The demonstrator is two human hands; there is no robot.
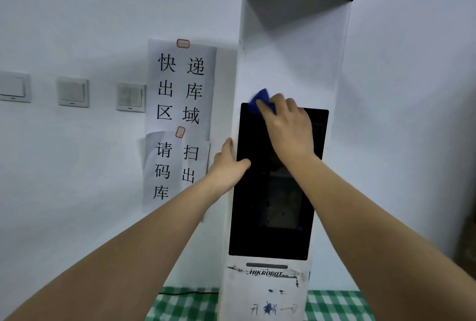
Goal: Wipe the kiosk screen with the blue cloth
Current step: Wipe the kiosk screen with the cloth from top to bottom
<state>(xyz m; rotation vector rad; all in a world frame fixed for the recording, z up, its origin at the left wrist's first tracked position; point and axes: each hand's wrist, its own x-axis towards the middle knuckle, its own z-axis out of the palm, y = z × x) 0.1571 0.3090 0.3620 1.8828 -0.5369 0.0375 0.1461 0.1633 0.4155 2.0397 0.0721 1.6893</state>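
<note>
My right hand [288, 125] presses the bunched cloth [260, 101] onto the screen's [270, 192] top-left corner; my left hand [228, 166] clasps its edge. Most looks unwiped.

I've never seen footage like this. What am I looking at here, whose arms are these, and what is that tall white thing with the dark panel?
There is no robot here. The one picture comes from a camera worn on a person's head, so the two bare arms reaching forward are that person's own. The tall white thing is a kiosk standing against a wall, on a green checked cloth. Its dark panel is the screen. The right hand presses a blue cloth against the screen's top left corner to wipe it. The left hand grips the kiosk's left edge, likely to steady it. On the wall to the left hang paper signs and three light switches.
</note>
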